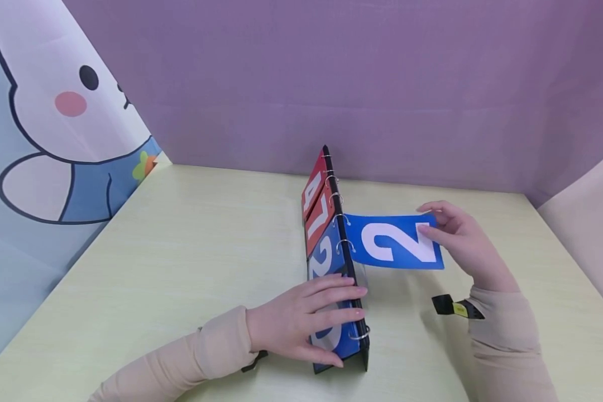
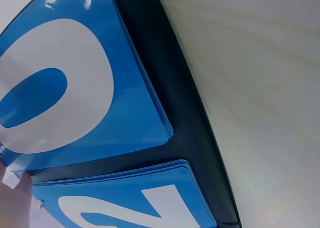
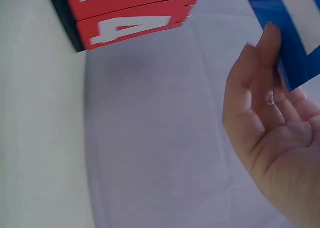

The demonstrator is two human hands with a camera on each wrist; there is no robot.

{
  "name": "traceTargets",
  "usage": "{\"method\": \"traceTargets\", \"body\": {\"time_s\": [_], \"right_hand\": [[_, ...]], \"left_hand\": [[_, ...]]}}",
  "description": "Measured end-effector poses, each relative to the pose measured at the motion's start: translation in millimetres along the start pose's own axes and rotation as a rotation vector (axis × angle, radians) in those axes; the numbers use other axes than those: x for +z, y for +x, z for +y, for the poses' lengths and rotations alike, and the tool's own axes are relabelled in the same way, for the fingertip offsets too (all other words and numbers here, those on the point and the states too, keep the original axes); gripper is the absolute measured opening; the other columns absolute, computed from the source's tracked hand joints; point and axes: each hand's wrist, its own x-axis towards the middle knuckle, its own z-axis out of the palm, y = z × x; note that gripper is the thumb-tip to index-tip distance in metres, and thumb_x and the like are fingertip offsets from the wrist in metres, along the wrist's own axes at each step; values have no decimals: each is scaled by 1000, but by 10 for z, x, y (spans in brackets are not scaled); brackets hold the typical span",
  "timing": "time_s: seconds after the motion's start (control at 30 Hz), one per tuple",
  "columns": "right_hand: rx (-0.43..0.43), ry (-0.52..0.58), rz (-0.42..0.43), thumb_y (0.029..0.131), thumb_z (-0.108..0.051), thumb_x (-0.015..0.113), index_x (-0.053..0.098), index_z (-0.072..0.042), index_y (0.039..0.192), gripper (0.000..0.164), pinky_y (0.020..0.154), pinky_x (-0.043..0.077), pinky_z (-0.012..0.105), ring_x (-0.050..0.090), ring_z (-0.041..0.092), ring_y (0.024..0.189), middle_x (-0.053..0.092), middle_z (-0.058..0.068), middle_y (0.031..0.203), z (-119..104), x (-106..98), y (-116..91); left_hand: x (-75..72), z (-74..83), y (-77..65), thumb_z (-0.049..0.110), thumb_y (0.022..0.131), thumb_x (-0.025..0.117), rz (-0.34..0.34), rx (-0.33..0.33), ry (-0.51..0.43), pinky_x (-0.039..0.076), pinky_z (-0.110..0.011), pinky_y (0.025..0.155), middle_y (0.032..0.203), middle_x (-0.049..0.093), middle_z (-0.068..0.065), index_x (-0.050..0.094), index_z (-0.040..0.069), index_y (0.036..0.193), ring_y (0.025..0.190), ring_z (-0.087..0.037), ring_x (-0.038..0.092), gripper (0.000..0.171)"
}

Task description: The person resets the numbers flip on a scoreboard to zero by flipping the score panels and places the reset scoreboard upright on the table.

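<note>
Blue number-2 card (image 1: 399, 241) stretches rightward from the flip scoreboard (image 1: 335, 251), its free end pinched by the right hand (image 1: 459, 240); the left hand (image 1: 301, 318), fingers extended, rests across the board. Too sharp a tug could tear the ring holes or tip the stand. The card's long axis runs left-right, the scoreboard's near-to-far along the table (image 1: 221, 234).

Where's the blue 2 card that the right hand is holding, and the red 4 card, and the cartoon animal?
Held blue 2 card (image 1: 397, 243): head view, middle of its face.
Red 4 card (image 3: 137, 26): right wrist view, its numbered face.
Cartoon animal (image 1: 71, 104): head view, its pink cheek.
</note>
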Motion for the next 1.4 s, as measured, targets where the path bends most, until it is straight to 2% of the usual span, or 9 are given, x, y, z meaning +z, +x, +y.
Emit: {"method": "traceTargets", "body": {"time_s": [0.1,0.23,0.43,0.5,0.7,0.9,1.0,1.17,1.4], "right_hand": [[-57,164,-13,95,-8,56,49,-25,126,36,66,54,18,63,6,82,62,-13,104,-41,-43,-44],[-118,385,-111,93,7,51,42,-21,134,51,67,56,21,65,9,89,59,-3,113,-86,-110,-103],[-51,321,-194,91,8,52,31,-26,142,65,55,54,26,66,15,83,56,-6,120,-174,-164,-173],[-63,337,-172,92,7,51,30,-26,143,64,55,55,26,67,15,82,56,-6,120,-212,-149,-188],[-268,543,-78,93,14,40,24,-18,146,64,60,58,30,67,16,90,54,5,122,-374,-8,-271],[-257,451,133,90,12,50,28,-18,146,68,63,58,27,67,13,91,52,5,123,-540,166,-343],[-258,438,195,90,11,52,30,-17,145,66,67,57,24,66,11,89,51,4,122,-585,229,-358],[-300,517,237,90,12,50,33,-15,143,62,72,56,24,66,11,89,51,9,119,-633,319,-347],[-299,456,202,90,12,50,22,-18,147,70,70,56,24,64,9,99,44,8,127,-668,435,-329]], "left_hand": [[2,-1,2,50,81,70,4,4,7,25,-35,116,145,38,-12,42,8,136,136,-26,34,75],[4,0,4,50,80,70,6,6,7,25,-35,116,145,38,-12,42,8,136,135,-26,34,75],[6,-2,6,50,81,70,15,11,10,25,-36,116,145,39,-12,44,7,135,135,-26,34,74],[7,-1,6,50,81,70,14,11,10,25,-36,116,145,39,-12,43,7,135,135,-26,34,74],[14,6,-1,50,81,70,-6,-10,-10,24,-35,116,146,38,-11,41,9,137,135,-25,34,76],[11,10,1,50,81,70,-9,-13,-9,25,-34,116,146,38,-10,42,9,137,136,-24,33,75],[11,11,0,50,80,70,-4,-10,-7,25,-35,116,145,39,-11,42,8,136,136,-24,33,74],[12,10,-5,49,80,70,-7,-15,-13,25,-35,116,145,39,-11,42,8,136,136,-24,33,74],[12,12,-7,50,81,70,-17,-26,-23,25,-34,116,146,38,-11,40,10,137,137,-22,31,75]]}}
